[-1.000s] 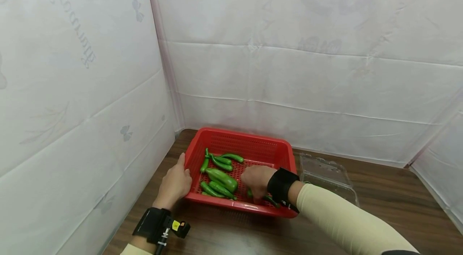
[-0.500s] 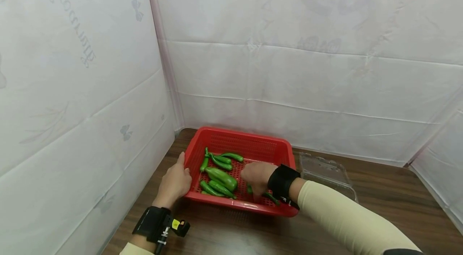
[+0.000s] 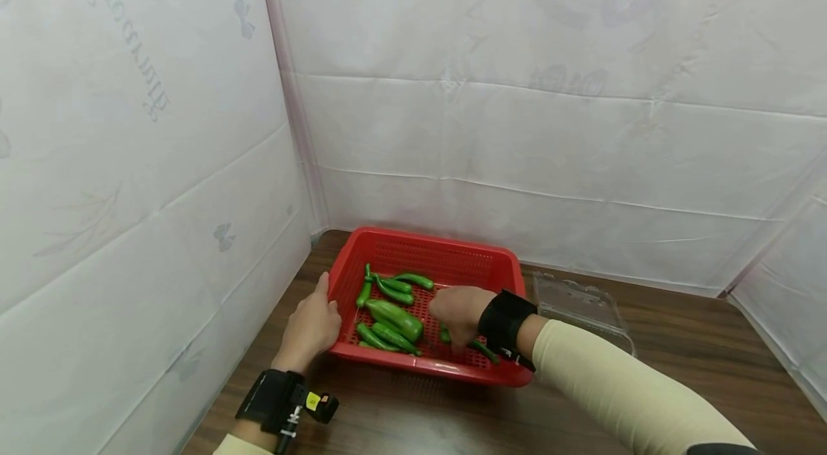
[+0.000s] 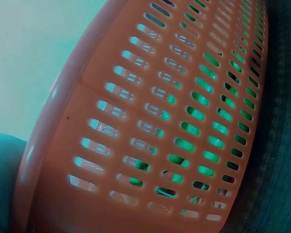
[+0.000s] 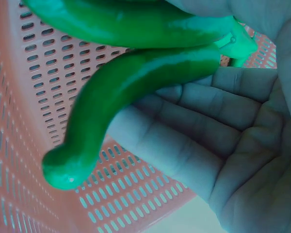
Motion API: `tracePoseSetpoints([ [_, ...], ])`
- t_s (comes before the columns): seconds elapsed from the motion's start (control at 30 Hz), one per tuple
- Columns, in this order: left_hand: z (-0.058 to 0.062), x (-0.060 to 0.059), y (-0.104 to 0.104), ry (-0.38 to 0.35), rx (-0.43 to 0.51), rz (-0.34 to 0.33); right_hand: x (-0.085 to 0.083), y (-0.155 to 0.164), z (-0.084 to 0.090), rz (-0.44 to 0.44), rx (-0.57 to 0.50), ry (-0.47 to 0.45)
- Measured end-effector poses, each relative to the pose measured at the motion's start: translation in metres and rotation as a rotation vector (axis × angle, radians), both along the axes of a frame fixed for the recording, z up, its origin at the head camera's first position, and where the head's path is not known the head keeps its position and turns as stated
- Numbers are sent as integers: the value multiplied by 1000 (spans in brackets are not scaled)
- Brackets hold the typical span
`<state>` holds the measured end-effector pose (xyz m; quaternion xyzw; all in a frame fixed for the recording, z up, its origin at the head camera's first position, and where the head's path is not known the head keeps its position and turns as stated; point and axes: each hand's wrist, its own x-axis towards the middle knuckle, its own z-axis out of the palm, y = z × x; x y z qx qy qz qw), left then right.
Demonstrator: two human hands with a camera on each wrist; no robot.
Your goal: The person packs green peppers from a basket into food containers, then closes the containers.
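A red perforated basket stands on the table with several green chili peppers inside. Among them lies one broader, paler green pepper. My left hand holds the basket's left rim; its wrist view mostly shows the slotted outer wall. Inside the basket's right half, my right hand grips green chilies, palm side up in its wrist view. There a curved chili lies across the fingers, and a second chili runs above it, partly covered by the thumb side.
Right of the basket stands an open clear plastic box, partly behind the right forearm. The dark wooden table extends to the right. White sheeting walls off the back and left, close to the basket.
The right hand shifts only very slightly within the basket. The left hand, basket and other peppers keep their places.
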<state>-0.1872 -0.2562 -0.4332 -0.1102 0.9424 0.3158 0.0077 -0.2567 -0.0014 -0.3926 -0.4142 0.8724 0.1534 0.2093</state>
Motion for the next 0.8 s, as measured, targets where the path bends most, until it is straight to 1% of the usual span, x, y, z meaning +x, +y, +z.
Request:
tracePoseSetpoints([
  [0.2, 0, 0, 0, 2, 1, -1, -1, 0, 3, 3, -2, 18],
  [0.8, 0, 0, 0, -2, 0, -1, 0, 2, 13, -7, -36, 10],
])
